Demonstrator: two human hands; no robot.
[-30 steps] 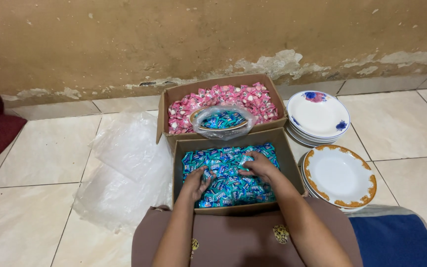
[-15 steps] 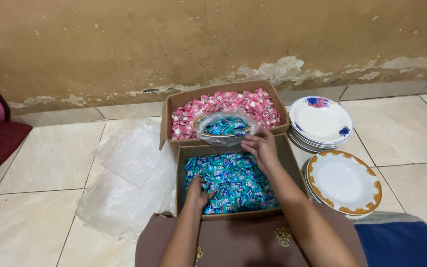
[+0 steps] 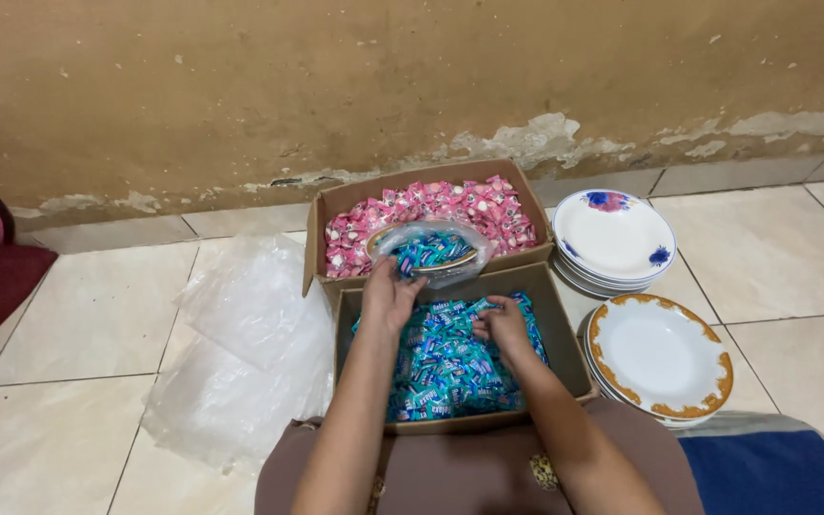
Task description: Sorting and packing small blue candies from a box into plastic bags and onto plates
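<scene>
— Two brown cardboard boxes, is it? What's in the near one?

— The near cardboard box (image 3: pixel 565 334) brims with crinkly blue-wrapped candies (image 3: pixel 450 367). The right hand (image 3: pixel 504 326) rests on them, fingers curled, pinching a few wrappers.

— And the left hand?

— The left hand (image 3: pixel 390 294) is farther, at the box's far edge, fingers closed on the rim of a clear plastic bag-lined bowl (image 3: pixel 428 251) holding blue candies. That bowl sits on glossy pink-wrapped candies (image 3: pixel 488 205) in the far cardboard box (image 3: pixel 336 200).

— Around them?

— Crumpled clear plastic sheets (image 3: pixel 240 353) on the tiles at left; stacked round gold-rimmed plates (image 3: pixel 658 355) and blue-flowered plates (image 3: pixel 614 234) at right.
</scene>
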